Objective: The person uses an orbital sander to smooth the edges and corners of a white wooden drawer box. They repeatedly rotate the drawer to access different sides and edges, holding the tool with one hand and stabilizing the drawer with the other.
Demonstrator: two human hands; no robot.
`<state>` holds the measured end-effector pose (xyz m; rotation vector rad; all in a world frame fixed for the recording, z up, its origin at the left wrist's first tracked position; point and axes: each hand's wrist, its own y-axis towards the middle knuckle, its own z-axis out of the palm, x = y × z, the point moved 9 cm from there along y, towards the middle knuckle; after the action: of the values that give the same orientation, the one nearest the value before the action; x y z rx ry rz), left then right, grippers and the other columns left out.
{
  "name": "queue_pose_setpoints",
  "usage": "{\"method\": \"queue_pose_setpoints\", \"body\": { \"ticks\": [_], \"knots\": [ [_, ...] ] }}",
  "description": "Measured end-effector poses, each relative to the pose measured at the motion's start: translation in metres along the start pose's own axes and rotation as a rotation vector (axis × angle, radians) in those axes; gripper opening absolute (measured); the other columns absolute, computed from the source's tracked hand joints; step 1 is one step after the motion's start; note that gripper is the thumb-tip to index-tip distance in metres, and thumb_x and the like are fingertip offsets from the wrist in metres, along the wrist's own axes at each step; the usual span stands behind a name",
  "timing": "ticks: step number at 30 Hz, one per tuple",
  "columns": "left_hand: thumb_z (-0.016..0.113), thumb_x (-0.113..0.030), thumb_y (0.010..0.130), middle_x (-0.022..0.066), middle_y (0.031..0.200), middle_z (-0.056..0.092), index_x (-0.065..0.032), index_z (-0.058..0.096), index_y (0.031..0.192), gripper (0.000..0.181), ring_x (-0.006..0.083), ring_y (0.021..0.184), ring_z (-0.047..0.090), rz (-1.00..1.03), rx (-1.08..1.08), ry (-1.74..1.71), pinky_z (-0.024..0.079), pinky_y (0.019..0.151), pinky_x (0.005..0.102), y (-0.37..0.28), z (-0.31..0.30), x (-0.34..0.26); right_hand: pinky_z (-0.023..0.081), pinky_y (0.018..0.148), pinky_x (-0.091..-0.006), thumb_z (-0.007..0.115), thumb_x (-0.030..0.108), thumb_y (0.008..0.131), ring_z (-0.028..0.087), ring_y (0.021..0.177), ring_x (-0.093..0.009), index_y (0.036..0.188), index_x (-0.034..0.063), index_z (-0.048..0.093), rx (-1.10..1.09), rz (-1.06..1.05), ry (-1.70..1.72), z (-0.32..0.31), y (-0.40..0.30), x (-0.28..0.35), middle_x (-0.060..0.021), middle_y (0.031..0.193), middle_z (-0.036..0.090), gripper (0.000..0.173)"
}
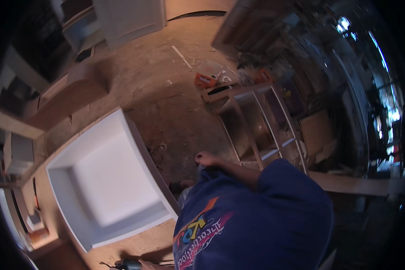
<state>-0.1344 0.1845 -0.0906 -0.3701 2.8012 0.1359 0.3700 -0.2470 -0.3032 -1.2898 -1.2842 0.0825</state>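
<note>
My right hand (206, 159) is in front of my body, fingers curled at the front hem of my dark blue printed T-shirt (256, 216), which is drawn up to it. At the bottom edge, my left hand (147, 265) is around a dark power tool (131, 264), partly cut off by the frame; its exact kind is unclear. Between the tool and my feet, an open white-lined cabinet box (118, 179) lies with its open side up on a plywood surface (138, 241). The box's outer side facing me is brown.
A wooden cabinet frame (246, 125) stands to the right. Beyond it are an orange box (205, 80) and scraps on the dusty floor (148, 74). A curved brown panel piece (71, 91) and an orange-handled tool (36, 195) are at left. A white panel (131, 20) stands at the back.
</note>
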Motion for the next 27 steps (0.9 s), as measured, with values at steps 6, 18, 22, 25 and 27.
{"method": "queue_pose_setpoints", "body": {
  "ticks": [6,18,22,25,27],
  "knots": [
    [0.082,-0.045,0.073,0.0144,0.096,0.067,0.0034,0.053,0.127,0.078,0.0289,0.082,0.066,0.272,0.119,-0.185,0.055,0.071,0.0410,-0.058,-0.017,-0.060,0.051,0.079,-0.0313,0.060,0.027,0.092,0.064,0.085,-0.015,0.114,0.0028,0.065,0.083,-0.042,0.284,0.009,-0.035,-0.019,-0.0042,0.102,0.068,0.033],
    [0.086,-0.036,0.070,0.0143,0.096,0.068,0.0022,0.055,0.124,0.073,0.0267,0.085,0.067,0.533,1.032,-0.731,0.055,0.072,0.0376,-0.239,-0.108,-0.137,0.039,0.108,-0.0341,0.039,0.051,0.104,0.053,0.126,-0.019,0.146,0.0048,0.042,0.736,-0.809,0.198,0.008,-0.268,0.139,-0.0104,0.136,0.057,0.063],
    [0.092,-0.032,0.058,0.0073,0.107,0.064,0.0048,0.056,0.125,0.084,0.0175,0.098,0.061,0.668,1.518,-0.613,0.049,0.089,0.0325,-0.407,-0.087,-0.202,0.039,0.108,-0.0353,0.030,0.062,0.101,0.051,0.126,-0.018,0.144,0.0039,0.042,0.602,-0.837,0.846,0.021,-0.302,0.106,-0.0094,0.136,0.056,0.073],
    [0.086,-0.033,0.070,0.0060,0.120,0.060,0.0051,0.049,0.134,0.083,0.0159,0.110,0.056,0.562,1.861,-0.625,0.043,0.099,0.0307,-0.508,-0.062,-0.215,0.043,0.107,-0.0406,0.026,0.073,0.095,0.058,0.123,-0.025,0.146,-0.0005,0.038,0.555,-0.542,1.320,-0.001,-0.290,0.037,-0.0169,0.133,0.059,0.090],
    [0.079,-0.033,0.080,0.0055,0.118,0.060,0.0009,0.049,0.134,0.070,0.0156,0.106,0.058,0.450,2.031,-0.551,0.046,0.094,0.0307,-0.556,-0.045,-0.215,0.047,0.103,-0.0407,0.026,0.077,0.092,0.060,0.119,-0.028,0.141,0.0000,0.042,0.198,-0.536,1.253,-0.041,-0.285,-0.006,-0.0173,0.129,0.061,0.093]
  ]
}}
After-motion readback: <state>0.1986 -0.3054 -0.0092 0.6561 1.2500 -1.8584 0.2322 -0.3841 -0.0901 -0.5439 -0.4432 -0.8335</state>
